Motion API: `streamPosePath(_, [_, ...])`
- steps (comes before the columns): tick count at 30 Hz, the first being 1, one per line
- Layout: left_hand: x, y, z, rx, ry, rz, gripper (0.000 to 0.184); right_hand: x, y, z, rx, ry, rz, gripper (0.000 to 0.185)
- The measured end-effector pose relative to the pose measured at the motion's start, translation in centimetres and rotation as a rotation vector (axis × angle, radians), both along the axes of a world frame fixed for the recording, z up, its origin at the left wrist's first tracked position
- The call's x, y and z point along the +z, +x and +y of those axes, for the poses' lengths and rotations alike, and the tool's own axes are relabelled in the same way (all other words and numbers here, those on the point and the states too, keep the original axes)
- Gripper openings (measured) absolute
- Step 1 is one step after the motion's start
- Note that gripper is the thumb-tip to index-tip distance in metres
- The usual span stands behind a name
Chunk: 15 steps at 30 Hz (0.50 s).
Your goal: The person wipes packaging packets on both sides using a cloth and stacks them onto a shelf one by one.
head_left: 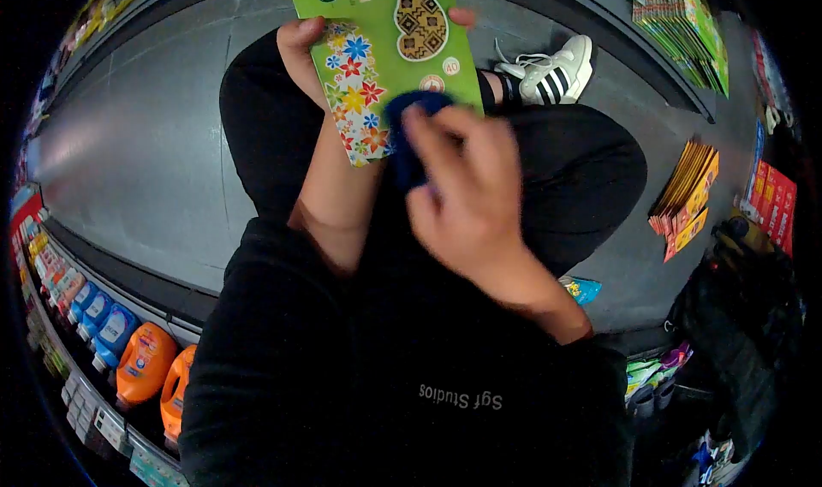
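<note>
My left hand holds a green insole packet from behind, with the thumb at its left edge and fingertips showing at the right edge. Printed flowers run down one side of the packet, and a curved window shows a brown and black pattern. In my right hand, a bunched dark blue cloth is pressed between the fingers and lies over the packet's lower corner. That hand is slightly blurred.
Crossed legs in black trousers and a white shoe are below the packet. Stacked green packets and orange packets are on the right. Orange and blue bottles line a shelf at left. A dark bag-like heap lies at right.
</note>
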State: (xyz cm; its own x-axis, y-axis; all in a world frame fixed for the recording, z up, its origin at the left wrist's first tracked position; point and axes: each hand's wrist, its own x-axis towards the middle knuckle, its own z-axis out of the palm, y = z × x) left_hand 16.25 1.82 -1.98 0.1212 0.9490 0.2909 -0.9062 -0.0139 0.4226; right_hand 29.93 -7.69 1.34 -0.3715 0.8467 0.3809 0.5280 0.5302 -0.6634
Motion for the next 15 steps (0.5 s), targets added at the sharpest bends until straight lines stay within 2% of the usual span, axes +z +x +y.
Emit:
streamPosePath(2, [-0.1, 0.5, -0.3, 0.002, -0.037, -0.088, 0.083, 0.4, -1.3, -1.3, 0.150, -0.088, 0.029, 0.057])
streamPosePath(3, [0.7, 1.0, -0.6, -0.025, -0.081, -0.282, 0.082, 0.1, -1.6, -1.4, 0.189, -0.079, 0.078, 0.057])
streamPosePath(5, [1.3, 0.7, -0.9, -0.086, -0.159, -0.461, 0.082, 0.1, -1.7, -1.5, 0.231, -0.064, 0.126, 0.057])
streamPosePath(6, [0.7, 0.2, -0.7, -0.082, -0.156, -0.460, 0.082, 0.3, -1.5, -1.6, 0.313, -0.120, 0.155, 0.057])
streamPosePath(8, [-1.0, -0.7, 0.0, -0.099, -0.002, -0.153, 0.083, 0.5, -0.8, -1.8, 0.401, -0.177, 0.183, 0.057])
streamPosePath(9, [-0.4, -0.5, -0.2, -0.094, 0.000, -0.153, 0.083, 0.7, -0.2, -1.9, 0.409, -0.191, 0.216, 0.056])
streamPosePath(10, [0.5, 0.1, -0.6, -0.053, -0.104, -0.256, 0.084, 0.8, 0.5, -2.0, 0.419, -0.206, 0.249, 0.055])
streamPosePath(11, [1.0, 0.5, -0.8, -0.012, -0.209, -0.360, 0.085, 1.3, 1.4, -1.7, 0.370, -0.183, 0.220, 0.052])
streamPosePath(12, [0.6, 0.3, -0.9, -0.005, -0.206, -0.360, 0.085, 2.0, 2.2, -1.6, 0.263, -0.111, 0.166, 0.050])
streamPosePath(13, [-0.3, 0.0, -0.7, -0.074, -0.130, -0.297, 0.085, 2.5, 2.7, -1.4, 0.152, -0.056, 0.101, 0.045])
streamPosePath(14, [-1.1, -0.2, -0.5, -0.145, -0.054, -0.232, 0.086, 2.1, 3.3, -1.2, 0.025, -0.013, 0.094, 0.055])
streamPosePath(15, [-0.7, -0.2, -0.4, -0.156, -0.021, -0.224, 0.087, 2.4, 3.5, -0.2, -0.089, 0.074, 0.058, 0.050])
